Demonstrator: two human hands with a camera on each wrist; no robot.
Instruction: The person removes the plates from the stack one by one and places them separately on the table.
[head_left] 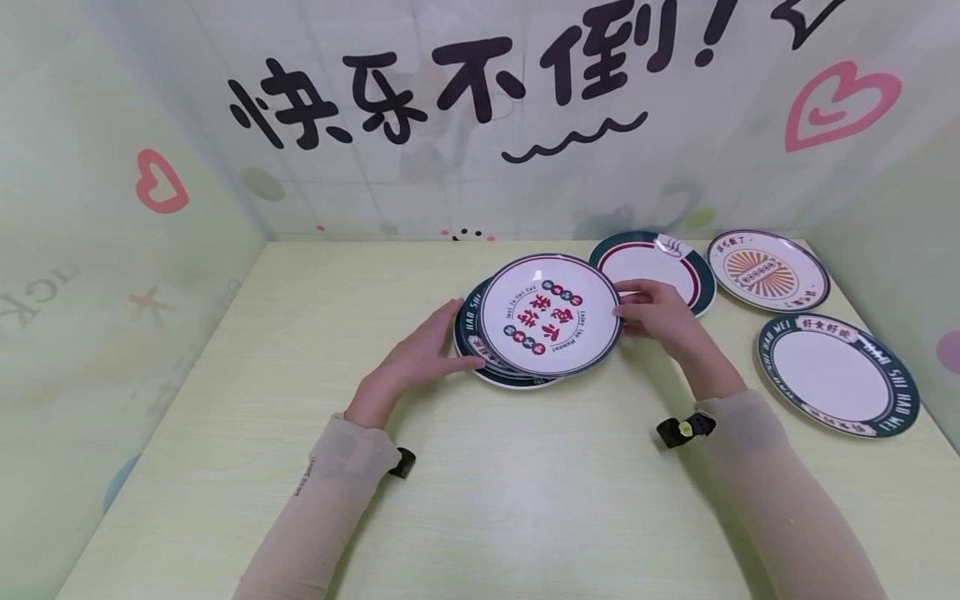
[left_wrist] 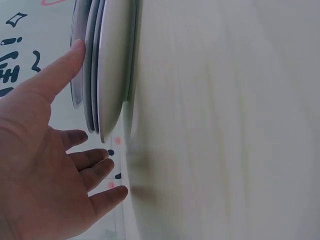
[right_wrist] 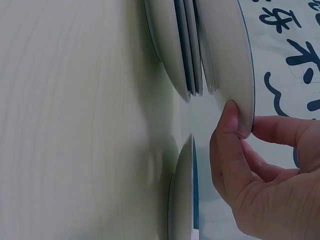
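Note:
A white plate with red lettering (head_left: 525, 333) tops a stack of several plates in the middle of the table. My right hand (head_left: 660, 312) pinches that plate's right edge between thumb and fingers, and in the right wrist view the plate (right_wrist: 230, 55) tilts up, its right side apart from those below. A dark green-rimmed plate (head_left: 468, 329) shows beneath it in the stack. On the stack's left side is my left hand (head_left: 420, 354), its fingers spread and loosely extended. In the left wrist view its thumb lies against or beside the edges of the stacked plates (left_wrist: 107, 65).
A green-rimmed plate with a maroon ring (head_left: 645, 262) lies behind my right hand. Farther right are a plate with an orange sunburst (head_left: 798, 279) and a green-rimmed lettered plate (head_left: 832, 375). The printed backdrop (head_left: 420, 200) stands at the table's (head_left: 525, 492) rear edge.

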